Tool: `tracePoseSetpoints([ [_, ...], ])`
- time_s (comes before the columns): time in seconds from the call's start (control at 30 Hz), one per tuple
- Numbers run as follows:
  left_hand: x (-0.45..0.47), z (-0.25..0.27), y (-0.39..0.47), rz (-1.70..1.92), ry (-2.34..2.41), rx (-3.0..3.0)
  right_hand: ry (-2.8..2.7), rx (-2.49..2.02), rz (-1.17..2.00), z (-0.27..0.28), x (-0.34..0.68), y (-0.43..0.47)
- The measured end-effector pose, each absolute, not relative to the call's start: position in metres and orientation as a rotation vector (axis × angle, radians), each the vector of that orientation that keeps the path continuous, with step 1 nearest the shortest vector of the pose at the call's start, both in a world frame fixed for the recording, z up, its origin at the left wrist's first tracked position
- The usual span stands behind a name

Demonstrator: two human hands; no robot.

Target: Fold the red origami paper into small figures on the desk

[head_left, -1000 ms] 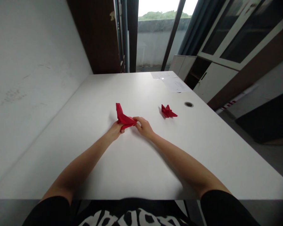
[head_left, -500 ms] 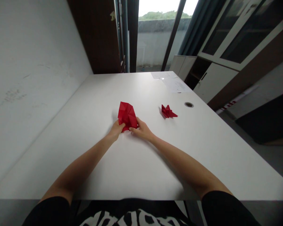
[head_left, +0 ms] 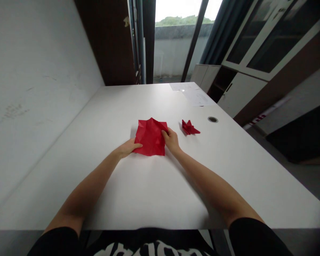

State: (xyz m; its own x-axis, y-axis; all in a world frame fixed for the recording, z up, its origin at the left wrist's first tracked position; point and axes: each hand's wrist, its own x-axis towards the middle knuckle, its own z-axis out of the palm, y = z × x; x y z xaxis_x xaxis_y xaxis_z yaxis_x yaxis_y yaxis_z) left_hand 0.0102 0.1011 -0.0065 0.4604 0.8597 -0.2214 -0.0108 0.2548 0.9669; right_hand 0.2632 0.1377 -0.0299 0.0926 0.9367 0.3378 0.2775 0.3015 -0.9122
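Note:
A creased sheet of red paper (head_left: pixel 150 138) is spread between my two hands, just above or on the white table; I cannot tell whether it touches. My left hand (head_left: pixel 128 147) pinches its lower left edge, thumb on top and fingers hidden beneath. On the other side my right hand (head_left: pixel 171 138) grips the right edge near the upper corner, thumb over the paper. Fold lines cross the sheet and its far edge bulges upward in the middle. To the right of my right hand lies a folded red origami piece (head_left: pixel 190 127) with pointed tips, touched by neither hand.
The white table (head_left: pixel 96 192) meets a scuffed wall (head_left: pixel 37 106) on the left. White printed papers (head_left: pixel 198 97) lie at its far right corner. A round cable hole (head_left: pixel 212 120) sits near the right edge. Cabinets (head_left: pixel 245 92) stand beyond it.
The red paper has opened from a partly folded, cupped shape into a wider, flatter sheet. My hands have moved apart, the right one going right and slightly away from me.

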Motion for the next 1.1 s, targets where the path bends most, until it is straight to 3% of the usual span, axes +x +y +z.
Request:
tracePoseSetpoints([
  [0.27, -0.038, 0.003, 0.120, 0.499, 1.029, 1.326, -1.010, -1.042, 1.460, -0.026, 0.258, 0.137],
  [0.4, -0.045, 0.007, 0.118, 0.370, 0.999, 1.403, -0.925, -0.989, 1.540, -0.021, 0.251, 0.131],
  [0.63, -0.067, 0.008, 0.107, 0.374, 1.042, 1.527, -0.997, -1.114, 1.205, -0.029, 0.238, 0.146],
  [0.87, -0.069, 0.007, 0.090, 0.732, 2.021, 2.097, -1.676, -1.444, 0.622, -0.039, 0.192, 0.170],
  [1.0, -0.031, -0.015, 0.094, 0.470, 1.741, 2.521, -1.883, -1.586, 0.510, -0.040, 0.165, 0.176],
  [1.1, -0.024, -0.033, 0.104, 0.215, 1.851, 2.437, -2.039, -1.634, 0.397, -0.036, 0.160, 0.178],
])
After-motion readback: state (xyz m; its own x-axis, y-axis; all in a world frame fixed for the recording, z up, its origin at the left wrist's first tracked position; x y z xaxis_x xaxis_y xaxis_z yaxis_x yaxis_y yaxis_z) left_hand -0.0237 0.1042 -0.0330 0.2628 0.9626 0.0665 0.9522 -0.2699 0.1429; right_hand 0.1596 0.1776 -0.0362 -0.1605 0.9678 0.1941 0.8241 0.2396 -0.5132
